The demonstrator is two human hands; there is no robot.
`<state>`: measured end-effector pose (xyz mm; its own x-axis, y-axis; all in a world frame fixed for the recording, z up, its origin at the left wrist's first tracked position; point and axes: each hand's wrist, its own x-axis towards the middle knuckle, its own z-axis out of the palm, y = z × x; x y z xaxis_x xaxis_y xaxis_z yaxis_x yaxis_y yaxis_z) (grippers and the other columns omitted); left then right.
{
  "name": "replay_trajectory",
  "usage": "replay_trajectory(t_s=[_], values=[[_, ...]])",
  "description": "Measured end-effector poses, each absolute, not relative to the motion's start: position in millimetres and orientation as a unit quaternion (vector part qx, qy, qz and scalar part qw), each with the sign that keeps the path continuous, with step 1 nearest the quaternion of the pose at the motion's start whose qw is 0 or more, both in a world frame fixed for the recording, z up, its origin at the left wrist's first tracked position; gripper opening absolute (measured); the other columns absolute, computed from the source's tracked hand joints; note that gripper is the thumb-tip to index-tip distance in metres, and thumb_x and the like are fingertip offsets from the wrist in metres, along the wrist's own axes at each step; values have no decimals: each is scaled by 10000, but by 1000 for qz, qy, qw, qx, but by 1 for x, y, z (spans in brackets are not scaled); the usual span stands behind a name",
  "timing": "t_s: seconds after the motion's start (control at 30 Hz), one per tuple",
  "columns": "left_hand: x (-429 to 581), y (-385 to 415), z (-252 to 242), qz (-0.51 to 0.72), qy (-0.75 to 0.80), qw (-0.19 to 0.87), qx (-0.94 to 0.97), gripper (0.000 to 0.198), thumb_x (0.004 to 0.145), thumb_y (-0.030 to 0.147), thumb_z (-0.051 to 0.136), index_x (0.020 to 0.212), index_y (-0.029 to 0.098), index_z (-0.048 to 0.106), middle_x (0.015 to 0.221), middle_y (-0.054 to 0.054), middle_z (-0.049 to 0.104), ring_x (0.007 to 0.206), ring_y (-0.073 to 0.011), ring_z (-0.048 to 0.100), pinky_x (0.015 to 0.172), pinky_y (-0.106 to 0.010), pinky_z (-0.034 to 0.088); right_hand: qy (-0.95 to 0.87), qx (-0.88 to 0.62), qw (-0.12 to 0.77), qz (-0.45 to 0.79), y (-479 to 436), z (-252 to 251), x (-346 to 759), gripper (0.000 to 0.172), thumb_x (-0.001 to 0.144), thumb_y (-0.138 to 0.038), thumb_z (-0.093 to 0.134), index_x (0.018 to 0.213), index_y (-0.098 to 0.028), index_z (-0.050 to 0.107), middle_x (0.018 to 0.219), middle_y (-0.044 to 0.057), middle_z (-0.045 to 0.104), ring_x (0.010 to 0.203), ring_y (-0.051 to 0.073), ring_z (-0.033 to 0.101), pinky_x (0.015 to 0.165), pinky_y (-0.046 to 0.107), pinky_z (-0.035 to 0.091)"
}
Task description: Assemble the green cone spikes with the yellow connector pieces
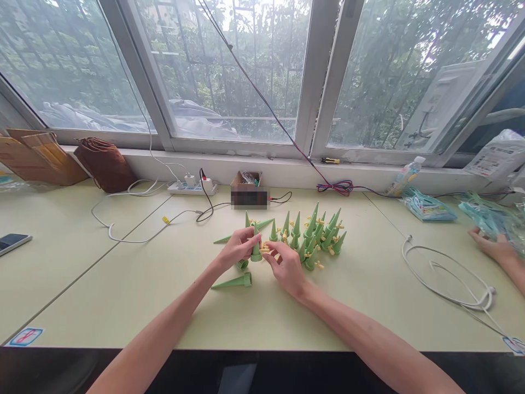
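My left hand point(241, 244) is closed around a green plant watering spike point(256, 253), held tip up above the table. The fingers of my right hand point(284, 266) pinch a small yellow valve point(264, 250) at the side of that spike, low down near its wide collar. Whether the valve sits in the spike or only touches it is too small to tell. To the right stands a cluster of green spikes point(311, 227), most upright with yellow valves on their sides. Another spike point(238, 281) lies on its side near my left wrist, and more lie partly hidden behind my left hand.
Behind the spikes sits a small open cardboard box point(240, 178), with a power strip point(192, 189) and cables to its left. A coiled white cable point(447, 298) lies on the right. At the right edge another person's hand point(494, 246) touches plastic bags. A phone point(14, 242) lies far left.
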<state>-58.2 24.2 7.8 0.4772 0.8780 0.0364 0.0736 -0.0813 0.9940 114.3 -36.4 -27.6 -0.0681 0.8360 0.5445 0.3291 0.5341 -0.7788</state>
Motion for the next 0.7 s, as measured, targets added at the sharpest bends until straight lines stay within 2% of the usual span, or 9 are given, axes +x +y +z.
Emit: replay_trajectory(t_s=[0.13,0.33,0.5,0.6,0.7], values=[[-58,23,9,350,371,567,647,387,867,510,619,755,165,486,586,63,376,436,-27,226,388,-160,169,-698,-411,537,234,-34,-30,115,178,960,-275,534,1006,-188,682,952,78,698,775,178,643,585,264,504],[-52,15,18,359,371,533,670,414,843,533,624,726,163,481,596,52,403,421,-26,257,376,-160,186,-687,-416,537,257,-33,-34,116,191,960,-295,523,925,-175,667,841,55,679,643,153,579,582,263,470],[-50,13,14,379,364,466,712,407,859,517,609,710,168,460,567,63,344,446,-43,269,390,-166,201,-682,-437,525,260,-35,-34,114,269,961,-339,506,773,-172,603,640,-1,541,548,130,434,514,251,363],[-49,12,9,393,343,409,749,373,898,475,571,721,165,461,619,38,398,474,-50,287,414,-179,219,-660,-452,525,290,-35,-34,113,318,950,-388,515,714,-180,555,576,-30,452,508,117,362,471,245,303],[-48,11,6,402,332,345,780,359,923,443,545,714,158,486,680,10,460,503,-57,324,451,-193,285,-633,-455,531,332,-35,-34,113,340,938,-430,532,700,-186,532,561,-40,429,492,113,369,452,238,298]])
